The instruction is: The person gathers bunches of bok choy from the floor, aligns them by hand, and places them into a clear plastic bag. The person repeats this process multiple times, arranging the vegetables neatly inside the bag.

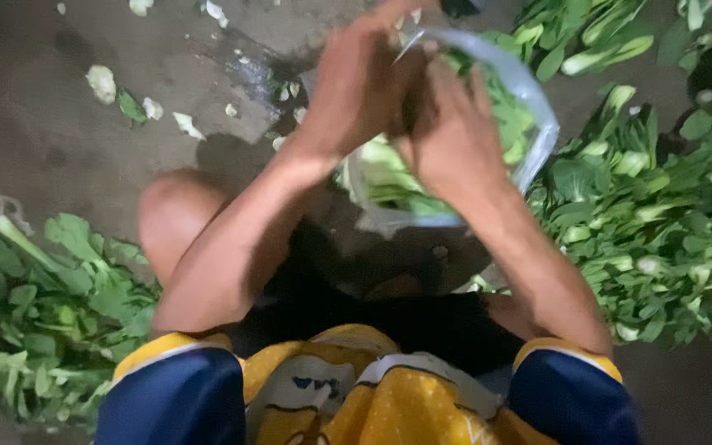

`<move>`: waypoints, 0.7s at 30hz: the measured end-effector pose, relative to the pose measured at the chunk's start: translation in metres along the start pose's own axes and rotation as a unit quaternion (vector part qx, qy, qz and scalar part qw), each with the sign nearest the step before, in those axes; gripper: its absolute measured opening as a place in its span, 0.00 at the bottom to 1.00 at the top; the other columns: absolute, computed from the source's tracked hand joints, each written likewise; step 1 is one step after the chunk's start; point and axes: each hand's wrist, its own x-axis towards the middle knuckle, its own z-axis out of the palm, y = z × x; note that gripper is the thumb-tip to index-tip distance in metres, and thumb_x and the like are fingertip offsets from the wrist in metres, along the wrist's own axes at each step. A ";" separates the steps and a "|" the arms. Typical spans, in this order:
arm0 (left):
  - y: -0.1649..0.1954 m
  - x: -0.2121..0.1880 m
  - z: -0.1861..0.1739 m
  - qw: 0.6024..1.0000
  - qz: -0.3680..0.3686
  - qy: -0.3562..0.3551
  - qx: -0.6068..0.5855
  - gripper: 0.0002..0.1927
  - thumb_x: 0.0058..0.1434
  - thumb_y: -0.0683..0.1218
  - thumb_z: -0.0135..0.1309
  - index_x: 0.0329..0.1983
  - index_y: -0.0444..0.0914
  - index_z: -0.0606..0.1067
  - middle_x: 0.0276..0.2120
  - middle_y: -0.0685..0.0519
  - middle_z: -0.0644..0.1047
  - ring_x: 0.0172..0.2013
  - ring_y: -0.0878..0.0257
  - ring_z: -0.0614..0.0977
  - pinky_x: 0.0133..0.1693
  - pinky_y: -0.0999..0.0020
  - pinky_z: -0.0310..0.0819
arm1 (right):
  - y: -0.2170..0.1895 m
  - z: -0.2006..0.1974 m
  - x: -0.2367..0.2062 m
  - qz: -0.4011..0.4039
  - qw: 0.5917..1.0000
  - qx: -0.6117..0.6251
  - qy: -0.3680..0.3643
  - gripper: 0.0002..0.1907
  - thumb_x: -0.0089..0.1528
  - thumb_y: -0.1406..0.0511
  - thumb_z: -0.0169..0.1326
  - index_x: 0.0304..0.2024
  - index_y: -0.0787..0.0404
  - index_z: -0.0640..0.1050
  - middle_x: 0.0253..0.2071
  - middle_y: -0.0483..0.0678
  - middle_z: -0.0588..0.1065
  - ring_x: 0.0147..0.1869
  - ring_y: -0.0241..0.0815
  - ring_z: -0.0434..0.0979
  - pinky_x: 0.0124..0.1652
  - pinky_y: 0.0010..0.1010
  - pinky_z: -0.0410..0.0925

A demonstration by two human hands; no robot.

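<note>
- Dim, warm light overall; the floor (84, 140) reads muddy grey.
- A soft shadow lies on it, far of the knee (176, 216).
- Both hands (405, 107) are motion-blurred.
- Glare whitens the bag (529, 99) rim.
- Corners darken.

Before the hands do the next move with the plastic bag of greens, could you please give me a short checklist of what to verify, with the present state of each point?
1. Both hands on the bag: ok. The left hand and right hand meet at the top of the clear plastic bag.
2. Greens inside the bag: ok. Leafy greens show through the plastic.
3. Bag mouth closed: cannot tell, the hands cover it.
4. Bag whole, no tear: cannot tell, the picture is blurred.
5. More greens within reach: ok. One pile lies at the right, another pile at the left.
6. Floor tidy: not ok. Leaf scraps lie on the concrete floor.
</note>
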 end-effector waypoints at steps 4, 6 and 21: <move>0.007 -0.048 -0.030 0.869 -0.419 -0.237 0.113 0.33 0.70 0.59 0.52 0.70 0.39 0.60 0.36 0.38 0.82 0.35 0.49 0.85 0.40 0.56 0.79 | -0.018 -0.026 -0.035 -0.080 0.994 -0.050 0.050 0.10 0.70 0.59 0.57 0.45 0.57 0.81 0.57 0.53 0.76 0.57 0.52 0.76 0.54 0.52 0.68; 0.002 -0.075 -0.029 0.883 -0.421 -0.193 0.072 0.28 0.64 0.60 0.52 0.62 0.40 0.68 0.43 0.41 0.81 0.42 0.48 0.84 0.44 0.53 0.76 | -0.040 -0.028 -0.053 -0.126 0.992 -0.029 0.014 0.07 0.59 0.65 0.57 0.39 0.58 0.77 0.42 0.49 0.74 0.47 0.48 0.75 0.43 0.40 0.70; -0.085 -0.224 0.007 0.989 -0.111 0.001 -0.096 0.31 0.57 0.34 0.58 0.58 0.32 0.54 0.47 0.30 0.75 0.44 0.52 0.84 0.38 0.60 0.83 | -0.093 -0.002 -0.126 -0.156 0.955 -0.081 0.241 0.12 0.52 0.67 0.58 0.33 0.72 0.81 0.37 0.56 0.78 0.41 0.50 0.80 0.36 0.37 0.75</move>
